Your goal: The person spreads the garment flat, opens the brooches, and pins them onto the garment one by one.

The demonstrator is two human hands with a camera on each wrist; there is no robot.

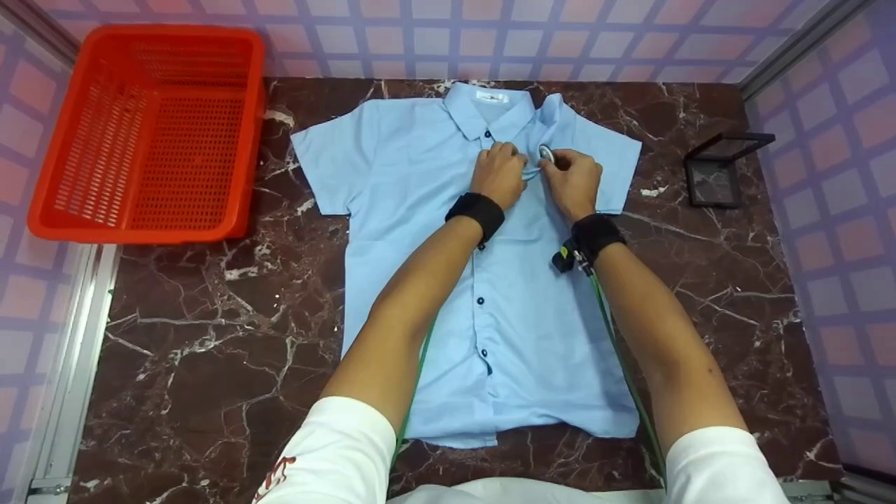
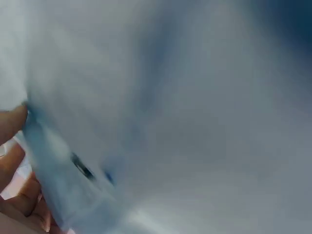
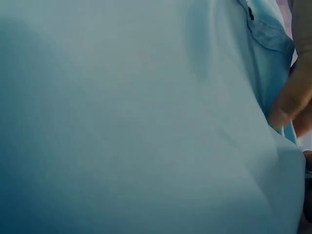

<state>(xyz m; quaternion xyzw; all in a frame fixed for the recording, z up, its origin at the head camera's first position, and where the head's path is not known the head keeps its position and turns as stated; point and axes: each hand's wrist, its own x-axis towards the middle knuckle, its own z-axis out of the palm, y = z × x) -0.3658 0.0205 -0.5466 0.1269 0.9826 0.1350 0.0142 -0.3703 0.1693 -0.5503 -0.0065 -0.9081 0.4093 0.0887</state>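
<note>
A light blue short-sleeved shirt (image 1: 409,182) lies front up, collar away from me, with dark buttons down its middle. My left hand (image 1: 498,171) pinches the cloth beside the button strip, below the collar; in the left wrist view its thumb (image 2: 13,122) presses at a fold. Between the thumb and fingers of my right hand (image 1: 575,182) is a small round silver-rimmed badge (image 1: 546,153), held against the bunched chest cloth. In the right wrist view, raised shirt cloth (image 3: 146,122) fills most of the picture and hides the badge.
A red plastic basket (image 1: 250,140) stands at the back left. On the right lies a small black-framed case (image 1: 714,183) with see-through panels, its lid raised. The tabletop (image 1: 210,350) is dark red marble, with patterned walls (image 1: 434,42) behind and at the sides.
</note>
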